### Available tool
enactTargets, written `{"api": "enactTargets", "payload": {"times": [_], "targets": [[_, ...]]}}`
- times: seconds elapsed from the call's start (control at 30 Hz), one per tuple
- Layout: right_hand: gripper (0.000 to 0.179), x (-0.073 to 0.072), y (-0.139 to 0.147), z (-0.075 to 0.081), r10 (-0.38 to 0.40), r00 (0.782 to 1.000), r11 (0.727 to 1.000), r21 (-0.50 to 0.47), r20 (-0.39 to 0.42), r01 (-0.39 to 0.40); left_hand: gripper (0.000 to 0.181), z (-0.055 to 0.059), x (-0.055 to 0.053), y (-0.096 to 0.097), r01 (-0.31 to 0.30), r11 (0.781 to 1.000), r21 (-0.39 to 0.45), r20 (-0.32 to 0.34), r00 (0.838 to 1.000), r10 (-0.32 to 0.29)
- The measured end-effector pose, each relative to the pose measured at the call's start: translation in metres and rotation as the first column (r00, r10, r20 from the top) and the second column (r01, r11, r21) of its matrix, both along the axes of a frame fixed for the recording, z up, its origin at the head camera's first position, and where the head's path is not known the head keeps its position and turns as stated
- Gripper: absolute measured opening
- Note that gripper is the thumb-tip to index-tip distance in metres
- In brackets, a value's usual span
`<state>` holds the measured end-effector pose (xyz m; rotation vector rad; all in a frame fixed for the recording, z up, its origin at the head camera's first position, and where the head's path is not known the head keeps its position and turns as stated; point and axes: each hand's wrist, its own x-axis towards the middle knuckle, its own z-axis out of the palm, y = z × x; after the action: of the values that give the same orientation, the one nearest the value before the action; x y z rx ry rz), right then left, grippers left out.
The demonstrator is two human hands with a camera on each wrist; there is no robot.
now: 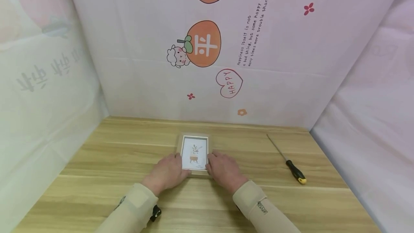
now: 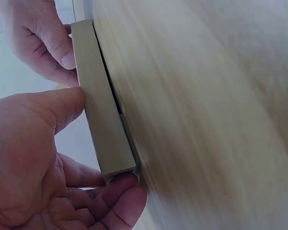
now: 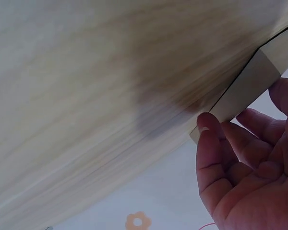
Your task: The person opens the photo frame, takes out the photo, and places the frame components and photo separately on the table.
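A small picture frame [image 1: 195, 135] with a pale wooden border lies face up at the middle of the table, showing a print of a potted plant [image 1: 194, 152]. My left hand [image 1: 166, 172] holds its left side near the lower corner. On the opposite side, my right hand [image 1: 227, 171] grips the right edge. The left wrist view shows the left thumb against the frame's near side [image 2: 103, 105] and fingertips curled at the corner. In the right wrist view, the right fingers [image 3: 209, 143] bend around the frame's side [image 3: 247, 86], close to the tabletop.
A screwdriver [image 1: 294, 172] with a black and yellow handle lies on the wooden table [image 1: 129, 143] to the right, its shaft pointing away. White printed cloth [image 1: 275, 92] hangs behind the table and along both sides. Dark straps show at the sleeves.
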<state>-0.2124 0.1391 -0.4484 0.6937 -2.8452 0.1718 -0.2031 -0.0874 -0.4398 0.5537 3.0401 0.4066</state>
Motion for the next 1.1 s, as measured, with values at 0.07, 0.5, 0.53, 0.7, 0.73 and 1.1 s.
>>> {"api": "enactTargets", "payload": {"times": [0.07, 0.5, 0.53, 0.7, 0.73, 1.1], "targets": [[0.017, 0.0, 0.001, 0.001, -0.026, 0.999, 1.0, 0.011, 0.018, 0.026, 0.076, 0.0, 0.0, 0.002, 0.007, 1.0, 0.008, -0.001, 1.0, -0.007], [0.019, 0.002, 0.006, 0.004, -0.114, 0.988, 0.994, 0.009, 0.108, 0.113, 0.054, -0.001, 0.003, 0.012, 0.04, 0.998, 0.044, -0.014, 0.999, -0.04], [0.019, 0.002, 0.007, 0.004, -0.118, 0.986, 0.993, 0.01, 0.115, 0.117, 0.055, -0.001, 0.003, 0.013, 0.039, 0.998, 0.04, -0.014, 0.999, -0.039], [0.019, 0.002, 0.009, 0.006, -0.14, 0.977, 0.99, 0.041, 0.159, 0.135, 0.056, -0.001, 0.004, 0.016, 0.047, 0.998, 0.035, -0.019, 0.999, -0.047], [0.019, 0.002, 0.009, 0.006, -0.148, 0.974, 0.989, 0.048, 0.171, 0.142, 0.054, 0.0, 0.004, 0.017, 0.054, 0.998, 0.037, -0.025, 0.998, -0.053], [0.018, 0.001, 0.014, 0.008, -0.235, 0.936, 0.972, 0.049, 0.261, 0.23, 0.05, -0.002, 0.004, 0.027, 0.07, 0.995, 0.064, -0.017, 0.997, -0.069]]}}
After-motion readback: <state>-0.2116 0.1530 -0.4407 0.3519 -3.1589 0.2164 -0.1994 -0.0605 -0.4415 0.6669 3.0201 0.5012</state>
